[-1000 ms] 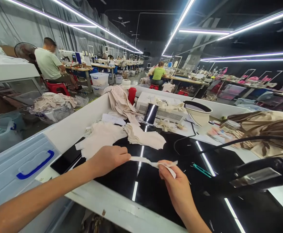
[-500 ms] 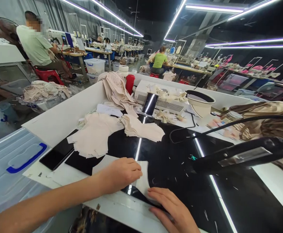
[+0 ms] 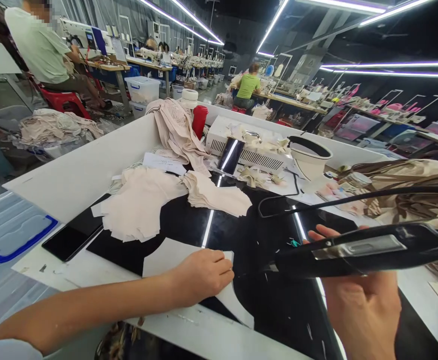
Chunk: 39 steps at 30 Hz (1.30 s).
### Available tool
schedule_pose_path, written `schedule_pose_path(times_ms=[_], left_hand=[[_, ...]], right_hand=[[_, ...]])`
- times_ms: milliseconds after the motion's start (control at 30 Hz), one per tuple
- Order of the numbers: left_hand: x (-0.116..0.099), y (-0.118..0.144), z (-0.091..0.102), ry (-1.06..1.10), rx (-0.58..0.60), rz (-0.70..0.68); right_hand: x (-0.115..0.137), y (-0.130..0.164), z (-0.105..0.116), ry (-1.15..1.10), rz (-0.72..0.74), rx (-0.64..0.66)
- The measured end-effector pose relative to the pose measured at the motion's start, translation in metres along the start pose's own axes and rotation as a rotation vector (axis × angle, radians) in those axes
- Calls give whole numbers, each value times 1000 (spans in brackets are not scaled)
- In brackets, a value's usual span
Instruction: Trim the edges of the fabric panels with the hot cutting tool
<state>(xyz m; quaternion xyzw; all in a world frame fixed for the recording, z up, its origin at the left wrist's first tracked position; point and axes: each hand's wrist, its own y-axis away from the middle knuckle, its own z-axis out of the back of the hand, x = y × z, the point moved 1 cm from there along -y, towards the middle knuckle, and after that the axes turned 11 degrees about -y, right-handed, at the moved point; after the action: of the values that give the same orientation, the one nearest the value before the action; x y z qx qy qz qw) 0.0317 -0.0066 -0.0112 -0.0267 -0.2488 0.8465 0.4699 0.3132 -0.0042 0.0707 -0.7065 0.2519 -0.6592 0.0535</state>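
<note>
My left hand [image 3: 207,275] is closed, fingertips pinching the edge of a pale cut fabric piece [image 3: 162,257] that lies across the black tabletop panel [image 3: 271,310]. One end of the piece sticks out below the hand, towards the table's front edge. On the right, my right hand [image 3: 365,305] is around a black corded hand tool [image 3: 357,250] with a silver plate along its side. Fingertips show beyond the tool, and the palm is below it. The tool hides part of the grip. Its narrow tip points left, towards my left hand.
Stacked pale fabric pieces [image 3: 132,205] and a smaller stack [image 3: 215,192] lie behind my left hand. A phone [image 3: 72,237] rests at the left. Farther back are a red thread cone [image 3: 199,121], a white vented box [image 3: 249,145] and a cream round container [image 3: 309,157]. The tool's cable loops across.
My right hand has left the fabric's near end and moved right, onto the black tool. The tool has shifted left. My left hand stays on the fabric, now nearer its right edge.
</note>
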Motion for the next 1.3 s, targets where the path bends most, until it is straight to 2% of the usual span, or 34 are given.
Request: schedule_pose_path(times_ms=[100,200,300,400,767,1067,1300], left_hand=[[-4,-4,-2,14,-12,10],[-7,-3,-2,11,-14,26],[-9,-1,-3,15,-29,53],[-13,0,-4,24,-51,83],[-20,0,-5,-28,-96,95],[-21,-2,-6,-27,-95,119],[-20,-2,-5,-15,-91,123]], right_hand=[[10,-7,-35,-145,53,-12],[16,-3,-64,-171,136,-103],[16,1,-84,-201,177,-229],[10,-1,-97,-242,227,-222],[-23,-13,-106,-396,210,-72],[-16,-13,-108,-447,211,-53],[-22,-11,-108,-423,204,-45]])
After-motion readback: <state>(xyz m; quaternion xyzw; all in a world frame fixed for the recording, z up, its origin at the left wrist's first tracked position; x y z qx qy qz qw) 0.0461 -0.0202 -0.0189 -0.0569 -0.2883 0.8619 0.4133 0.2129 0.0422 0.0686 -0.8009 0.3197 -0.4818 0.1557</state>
